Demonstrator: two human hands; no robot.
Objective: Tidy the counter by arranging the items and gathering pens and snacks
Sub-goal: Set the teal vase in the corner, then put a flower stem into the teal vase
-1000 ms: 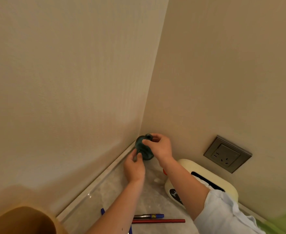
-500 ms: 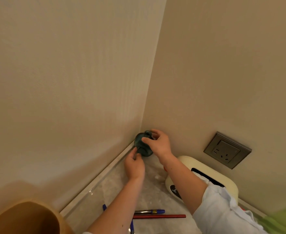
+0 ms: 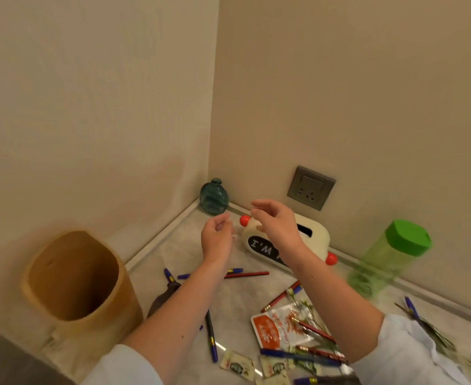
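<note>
Both hands are hovering empty over the back of the bench (image 3: 237, 301), the left hand (image 3: 217, 237) with fingers loosely curled and the right hand (image 3: 277, 225) half open, neither one gripping anything. The little green glass bottle (image 3: 213, 197) is standing upright in the corner, clear of both hands, so the arranging step there looks done. Just under the right hand the cream tissue box (image 3: 312, 236) is sitting against the wall, possibly the next thing to straighten. The gathering looks barely begun: blue pens (image 3: 210, 336) and red pencils (image 3: 247, 274) are lying scattered, and an orange snack packet (image 3: 276, 326) is lying flat among them. The tan bin (image 3: 73, 276) at the left is showing nothing inside. The green-lidded jar (image 3: 390, 257) is blurred, so I cannot tell its contents. Next comes reaching down and pinching those thin pens.
</note>
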